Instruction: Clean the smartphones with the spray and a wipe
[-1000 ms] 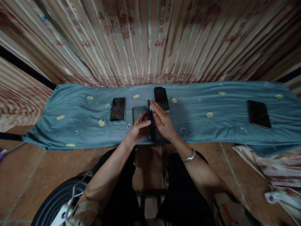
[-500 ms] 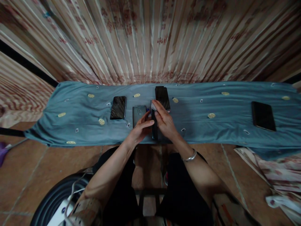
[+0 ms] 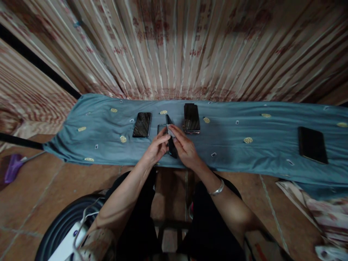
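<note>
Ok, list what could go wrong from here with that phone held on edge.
1. The phone stands on edge between the left hand and right hand; it could slip and tip onto the grey case beneath.
2. It sits near the blue cloth's front edge, so it might fall to the floor.

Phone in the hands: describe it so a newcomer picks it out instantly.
On the blue cloth, find the person's left hand and right hand at the near edge. The held phone stands tilted on edge between them; the other phones lie flat.
</note>
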Demonstrator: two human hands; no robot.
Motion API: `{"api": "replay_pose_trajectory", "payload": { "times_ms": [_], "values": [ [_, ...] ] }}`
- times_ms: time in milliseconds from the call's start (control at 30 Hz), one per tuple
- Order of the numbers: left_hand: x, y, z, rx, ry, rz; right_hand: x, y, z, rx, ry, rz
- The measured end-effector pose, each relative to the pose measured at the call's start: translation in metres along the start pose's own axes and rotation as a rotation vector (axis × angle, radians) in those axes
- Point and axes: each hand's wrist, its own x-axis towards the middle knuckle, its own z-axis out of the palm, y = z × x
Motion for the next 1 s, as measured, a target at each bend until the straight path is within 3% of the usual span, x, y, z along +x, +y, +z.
{"api": "replay_pose_trajectory", "payload": {
  "times_ms": [267, 667, 1000],
  "values": [
    [-0.018, -0.002, 0.002, -0.018, -0.014, -0.036, 0.012, 0.011, 0.001, -0.045, 0.001, 0.035],
    [-0.019, 0.003, -0.003, -0.049, -0.042, 0.064, 0.013, 0.030, 0.011, -0.055, 0.017, 0.059],
    [-0.023, 0.011, -0.010, -0.066, 0.003, 0.102, 0.003, 0.009, 0.014, -0.036, -0.015, 0.038]
  ]
}}
